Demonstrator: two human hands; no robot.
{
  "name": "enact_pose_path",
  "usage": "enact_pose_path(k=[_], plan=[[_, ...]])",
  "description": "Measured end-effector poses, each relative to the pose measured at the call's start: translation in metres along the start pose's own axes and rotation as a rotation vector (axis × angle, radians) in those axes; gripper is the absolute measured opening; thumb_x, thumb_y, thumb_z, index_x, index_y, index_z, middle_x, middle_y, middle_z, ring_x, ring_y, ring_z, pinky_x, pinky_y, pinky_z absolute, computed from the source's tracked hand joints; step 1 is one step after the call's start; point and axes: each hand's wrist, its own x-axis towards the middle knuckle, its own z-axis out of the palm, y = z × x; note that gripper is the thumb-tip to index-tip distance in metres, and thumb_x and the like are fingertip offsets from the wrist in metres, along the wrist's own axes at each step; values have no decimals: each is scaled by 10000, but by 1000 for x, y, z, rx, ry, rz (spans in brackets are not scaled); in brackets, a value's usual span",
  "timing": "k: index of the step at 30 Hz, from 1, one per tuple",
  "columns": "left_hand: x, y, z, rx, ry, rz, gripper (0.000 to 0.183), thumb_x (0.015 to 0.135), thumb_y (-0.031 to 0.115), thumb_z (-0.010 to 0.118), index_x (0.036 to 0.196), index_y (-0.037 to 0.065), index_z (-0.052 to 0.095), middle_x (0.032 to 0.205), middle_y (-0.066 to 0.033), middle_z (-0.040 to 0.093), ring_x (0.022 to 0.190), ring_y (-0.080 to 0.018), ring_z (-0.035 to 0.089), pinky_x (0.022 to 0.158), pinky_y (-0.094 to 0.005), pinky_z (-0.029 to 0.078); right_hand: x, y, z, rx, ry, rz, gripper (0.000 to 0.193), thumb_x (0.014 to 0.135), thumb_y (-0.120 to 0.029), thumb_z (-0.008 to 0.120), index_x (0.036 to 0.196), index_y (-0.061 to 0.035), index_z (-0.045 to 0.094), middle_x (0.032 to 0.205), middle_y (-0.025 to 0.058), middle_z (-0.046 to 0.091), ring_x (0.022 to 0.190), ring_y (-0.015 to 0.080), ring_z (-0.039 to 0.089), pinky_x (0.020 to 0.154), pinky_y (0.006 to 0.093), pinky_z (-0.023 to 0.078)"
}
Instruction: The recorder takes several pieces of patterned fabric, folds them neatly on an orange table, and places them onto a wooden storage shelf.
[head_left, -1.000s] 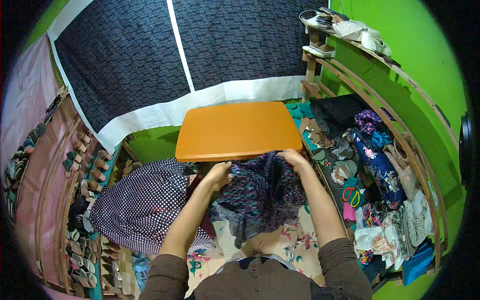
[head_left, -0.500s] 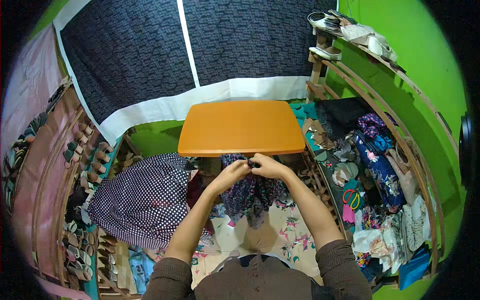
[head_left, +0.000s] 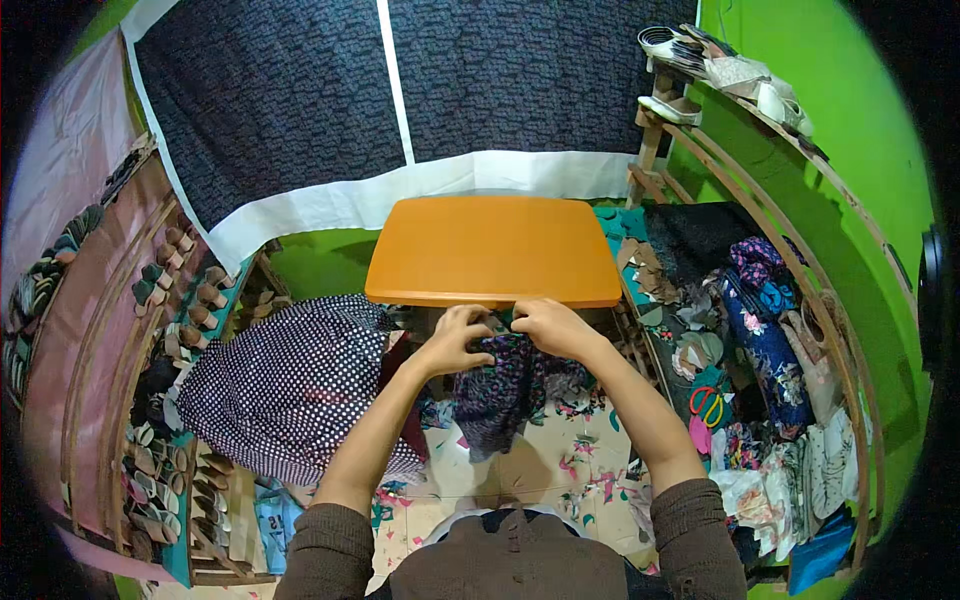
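Dark patterned cloth (head_left: 497,390) hangs gathered from the person's hands, in front of the bench's near edge and above the scrap-strewn floor (head_left: 450,480). A second ago it was spread wide between them; now it drops in a narrower bundle. The right hand (head_left: 552,327) has its fingers curled tight on the cloth's top. The left hand (head_left: 452,342), joined to the right half a second ago, now stands slightly apart, fingers loosely curved and thumb parted from them, beside the cloth. Left of them lies a polka-dot cloth (head_left: 285,390). Beyond is the orange bench (head_left: 493,250), then a dark curtain (head_left: 260,110).
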Motion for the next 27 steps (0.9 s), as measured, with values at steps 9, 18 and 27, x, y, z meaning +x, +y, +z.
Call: enact_pose_path(k=[9, 18, 27], plan=[[-59, 3, 80, -165, -217, -2, 347, 684, 356, 712, 794, 37, 628, 1214, -156, 471, 1170, -338, 373, 976, -431, 298, -35, 31, -26, 80, 124, 230, 165, 696, 25, 511, 830, -42, 582, 886, 124, 553, 855, 331, 547, 722, 412, 446], [-36, 48, 139, -181, -204, 38, 385, 746, 336, 679, 951, 19, 605, 1306, -234, 344, 1139, -422, 407, 947, -428, 362, -45, 35, -24, 106, 185, 253, 118, 721, 14, 516, 824, -37, 543, 855, 134, 527, 848, 339, 535, 703, 414, 444], [21, 35, 19, 191, 435, -183, 163, 684, 111, 546, 805, 7, 581, 786, -155, 578, 773, -336, 563, 706, -420, 455, -108, 71, -16, -81, 490, 404, 283, 712, 50, 493, 978, -37, 531, 904, 159, 549, 878, 356, 529, 752, 428, 418]])
